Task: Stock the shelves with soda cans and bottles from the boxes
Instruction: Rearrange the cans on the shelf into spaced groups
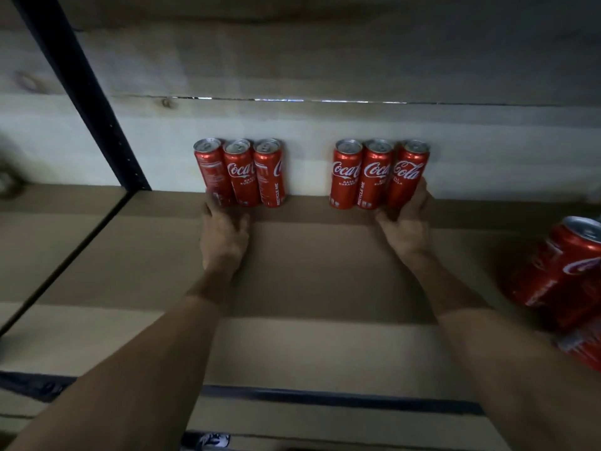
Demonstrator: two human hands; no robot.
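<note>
At the bottom edge of the view, below the shelf, a dark shoe with white marks [208,440] shows, blurred. Just above it runs the black metal front rail [325,396] of the shelf. Two bare forearms reach over this rail and across the flat brown shelf board [309,262]. At the right edge of the board is a blurred cluster of larger red soda cans [566,271], well apart from both hands.

Farther in, the left hand [224,237] lies palm down with its fingertips at the foot of the left trio [240,172], three slim red aluminium Coca-Cola cans standing upright and touching one another. Blur hides whether the fingers grip or only touch. The right hand [406,224] curls around the foot of the right trio [377,174], three matching cans, with its fingers up the outer side of the end can and its thumb below.

Both trios stand at the back of the board, with a bare gap between them. They are against the pale wooden plank wall [325,60]. A black metal upright post [81,92] slants down at the far left.
</note>
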